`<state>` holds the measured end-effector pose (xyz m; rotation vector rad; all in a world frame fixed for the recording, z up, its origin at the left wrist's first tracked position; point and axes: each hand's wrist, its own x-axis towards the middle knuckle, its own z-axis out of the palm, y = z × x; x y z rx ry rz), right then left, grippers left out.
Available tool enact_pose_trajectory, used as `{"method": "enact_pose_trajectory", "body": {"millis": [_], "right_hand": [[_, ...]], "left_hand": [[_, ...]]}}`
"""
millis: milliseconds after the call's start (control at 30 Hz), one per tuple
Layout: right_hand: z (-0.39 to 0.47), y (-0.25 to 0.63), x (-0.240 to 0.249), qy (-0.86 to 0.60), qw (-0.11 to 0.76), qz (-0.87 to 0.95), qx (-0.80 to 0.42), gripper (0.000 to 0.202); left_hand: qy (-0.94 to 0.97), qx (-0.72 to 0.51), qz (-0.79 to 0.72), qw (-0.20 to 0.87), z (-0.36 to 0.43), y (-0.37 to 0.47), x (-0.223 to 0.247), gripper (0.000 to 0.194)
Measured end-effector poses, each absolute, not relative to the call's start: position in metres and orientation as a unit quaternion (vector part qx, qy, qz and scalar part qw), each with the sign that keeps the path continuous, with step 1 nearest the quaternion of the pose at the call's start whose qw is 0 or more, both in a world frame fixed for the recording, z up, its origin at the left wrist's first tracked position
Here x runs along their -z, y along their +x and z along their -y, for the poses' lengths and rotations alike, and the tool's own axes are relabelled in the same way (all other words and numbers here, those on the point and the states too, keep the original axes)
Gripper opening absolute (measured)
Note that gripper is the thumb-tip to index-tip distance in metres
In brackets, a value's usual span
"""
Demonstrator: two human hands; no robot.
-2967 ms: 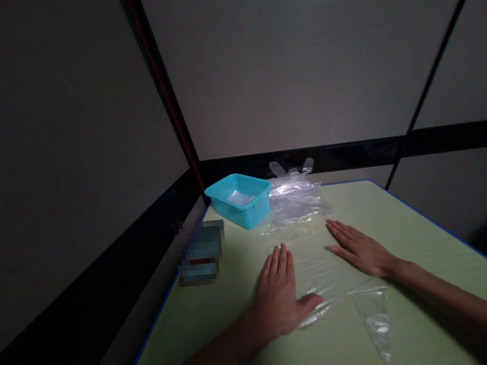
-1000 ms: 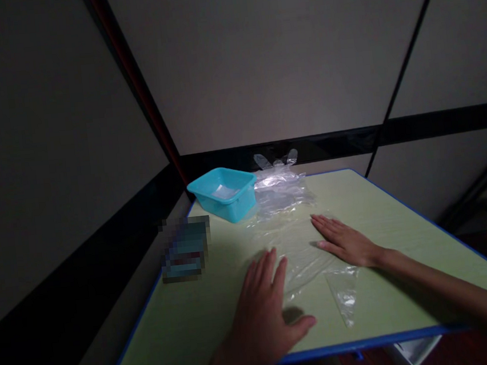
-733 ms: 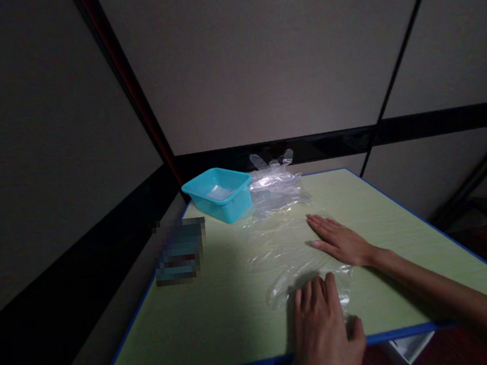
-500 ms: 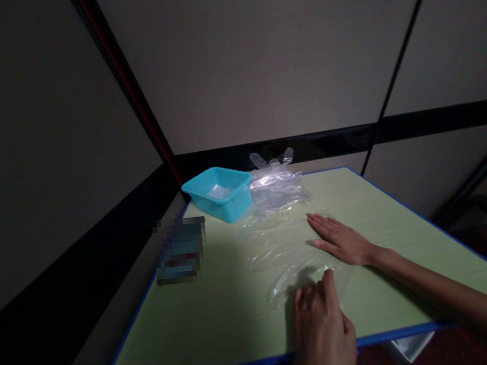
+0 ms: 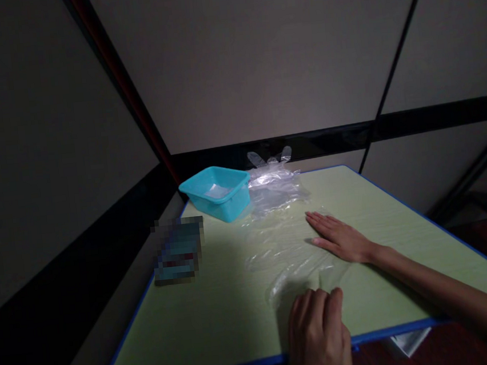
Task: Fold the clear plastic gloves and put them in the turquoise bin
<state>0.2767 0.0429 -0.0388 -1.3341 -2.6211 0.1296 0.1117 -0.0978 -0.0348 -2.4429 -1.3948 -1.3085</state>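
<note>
Several clear disposable plastic gloves (image 5: 294, 266) lie flat and overlapping on the pale green table (image 5: 189, 331). My right hand (image 5: 339, 237) rests palm down at their right side, fingers stretched out and touching the plastic and tabletop. At the near edge of the closest glove is my left hand (image 5: 318, 327), fingers curled and pressed together. Its fingertips are hidden, so I cannot make out whether plastic is pinched in them. Farther back, more clear plastic gloves (image 5: 276, 188) form a shiny layered pile, with glove fingers standing up behind.
A turquoise plastic basket (image 5: 234, 203) stands at the back left beside the glove pile, with something pale inside. A blurred-out flat object (image 5: 180, 251) lies at the left edge. Wall panels (image 5: 249, 61) stand behind the table. Below the front edge is a white box (image 5: 409, 341).
My left hand has drawn slightly back toward the table's near edge, and its raised index finger has curled in with the others. My right hand stays flat in place.
</note>
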Motion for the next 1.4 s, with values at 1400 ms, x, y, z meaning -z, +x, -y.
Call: {"method": "enact_pose_trajectory", "body": {"millis": [1400], "right_hand": [[-0.041,0.277,0.036,-0.462,0.069,0.884,-0.025,0.068]], "left_hand": [[-0.797,0.166,0.58,-0.025,0.076,0.112,0.038,0.068]]}}
